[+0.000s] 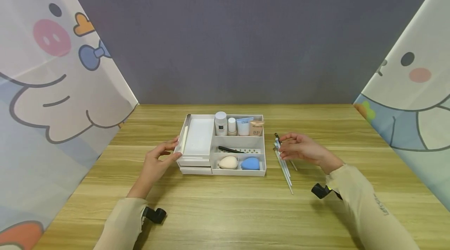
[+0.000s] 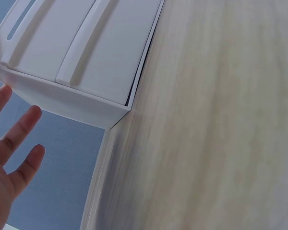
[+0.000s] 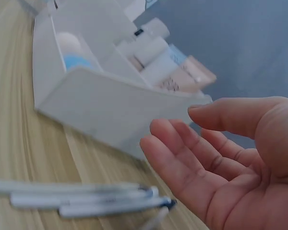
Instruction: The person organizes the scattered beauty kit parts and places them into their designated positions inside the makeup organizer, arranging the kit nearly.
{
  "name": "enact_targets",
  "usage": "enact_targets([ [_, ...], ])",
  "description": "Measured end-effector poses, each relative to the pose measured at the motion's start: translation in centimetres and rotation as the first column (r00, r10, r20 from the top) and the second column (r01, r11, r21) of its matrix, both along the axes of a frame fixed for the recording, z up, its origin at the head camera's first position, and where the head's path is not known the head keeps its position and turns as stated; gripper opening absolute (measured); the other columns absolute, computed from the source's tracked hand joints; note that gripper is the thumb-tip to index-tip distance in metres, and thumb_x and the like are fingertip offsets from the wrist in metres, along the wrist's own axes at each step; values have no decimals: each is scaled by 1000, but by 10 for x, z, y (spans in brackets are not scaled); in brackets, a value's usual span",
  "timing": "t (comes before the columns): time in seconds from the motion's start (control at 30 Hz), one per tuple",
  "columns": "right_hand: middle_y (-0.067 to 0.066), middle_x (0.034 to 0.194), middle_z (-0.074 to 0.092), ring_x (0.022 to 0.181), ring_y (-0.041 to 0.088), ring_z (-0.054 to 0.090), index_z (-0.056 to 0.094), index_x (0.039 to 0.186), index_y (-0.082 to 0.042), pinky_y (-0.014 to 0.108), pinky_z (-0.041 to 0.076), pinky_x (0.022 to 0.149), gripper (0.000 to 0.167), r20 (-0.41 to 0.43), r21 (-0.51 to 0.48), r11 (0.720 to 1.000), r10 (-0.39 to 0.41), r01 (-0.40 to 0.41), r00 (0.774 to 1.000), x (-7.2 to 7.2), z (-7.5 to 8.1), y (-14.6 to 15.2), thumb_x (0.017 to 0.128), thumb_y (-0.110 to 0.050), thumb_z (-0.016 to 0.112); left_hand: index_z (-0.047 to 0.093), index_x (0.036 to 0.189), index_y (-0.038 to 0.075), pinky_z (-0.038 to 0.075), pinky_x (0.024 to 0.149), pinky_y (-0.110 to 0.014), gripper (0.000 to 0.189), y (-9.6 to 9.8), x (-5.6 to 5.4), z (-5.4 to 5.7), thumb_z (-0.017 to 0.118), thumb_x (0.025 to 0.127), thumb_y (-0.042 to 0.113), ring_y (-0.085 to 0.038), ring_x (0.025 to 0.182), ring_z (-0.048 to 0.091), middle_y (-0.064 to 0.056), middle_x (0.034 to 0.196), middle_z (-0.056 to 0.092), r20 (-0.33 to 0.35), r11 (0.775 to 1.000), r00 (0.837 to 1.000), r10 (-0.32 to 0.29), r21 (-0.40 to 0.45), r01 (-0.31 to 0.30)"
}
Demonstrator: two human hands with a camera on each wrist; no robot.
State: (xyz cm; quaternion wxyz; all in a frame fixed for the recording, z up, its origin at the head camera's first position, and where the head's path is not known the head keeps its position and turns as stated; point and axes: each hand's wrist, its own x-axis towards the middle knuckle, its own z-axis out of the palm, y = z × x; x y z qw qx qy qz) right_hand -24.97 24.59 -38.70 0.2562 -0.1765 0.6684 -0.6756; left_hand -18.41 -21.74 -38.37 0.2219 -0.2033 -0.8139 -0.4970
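Note:
A white makeup organizer (image 1: 212, 144) sits mid-table, with two stacked drawers at its front left. My left hand (image 1: 159, 164) is at its left side, fingertips at the upper edge; in the left wrist view its fingers (image 2: 21, 127) are spread and nearly straight. One makeup brush (image 1: 185, 136) lies along the left edge of the organizer's top tray. Several makeup brushes (image 1: 284, 170) lie in a loose bunch on the table to the right. Just over their upper ends is my right hand (image 1: 304, 150), its fingers loosely bent with nothing between them in the right wrist view.
In the organizer's right compartments stand a white bottle (image 1: 221, 125), a smaller bottle (image 1: 232, 125), a blue-white tube (image 1: 243, 125) and a beige BB tube (image 1: 256, 128). Before them lie a black pen (image 1: 230, 149), a cream sponge (image 1: 228, 162) and a blue sponge (image 1: 250, 163).

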Motion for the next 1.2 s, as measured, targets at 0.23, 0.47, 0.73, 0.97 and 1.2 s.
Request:
enact_targets([
  [0.23, 14, 99, 65, 86, 23, 69, 28, 131, 21, 37, 58, 79, 45, -48, 126, 989, -66, 72, 997, -2, -6, 13, 98, 3, 53, 67, 103, -12, 51, 78, -24, 27, 1, 0, 1, 72, 77, -19, 11, 110, 53, -32, 125, 59, -3, 1000, 1000, -3, 1, 3],
  [0.47, 12, 88, 63, 71, 18, 66, 32, 129, 21, 33, 59, 68, 46, -34, 254, 957, -134, 139, 990, -4, -16, 20, 94, 4, 57, 67, 104, -13, 52, 77, -29, 28, 2, 1, 1, 72, 77, -20, 10, 111, 54, -32, 124, 59, -9, 1000, 1000, -17, 10, 17],
  [0.73, 12, 89, 63, 70, 19, 63, 40, 125, 17, 34, 59, 64, 47, -42, 372, 917, -141, 146, 989, -3, -16, 16, 89, 1, 65, 67, 102, -13, 53, 77, -28, 28, 3, 2, 2, 72, 76, -21, 10, 110, 55, -32, 123, 60, -19, 1000, 1000, -11, 13, 11],
  [0.97, 7, 73, 62, 61, 16, 60, 47, 116, 12, 31, 57, 56, 41, -88, 479, 857, -169, 190, 982, -3, -13, 5, 84, 1, 71, 67, 103, -13, 53, 77, -29, 28, 3, 2, 2, 72, 76, -21, 10, 110, 54, -32, 123, 60, -21, 1000, 1000, -9, 7, 10],
  [1.2, 9, 68, 62, 58, 17, 61, 53, 112, 11, 33, 56, 53, 40, -165, 592, 774, -158, 225, 974, -3, -9, -6, 78, 3, 73, 67, 102, -13, 52, 77, -29, 28, 2, 1, 3, 71, 76, -21, 10, 110, 55, -32, 123, 59, -27, 1000, 1000, -13, 13, 14],
])
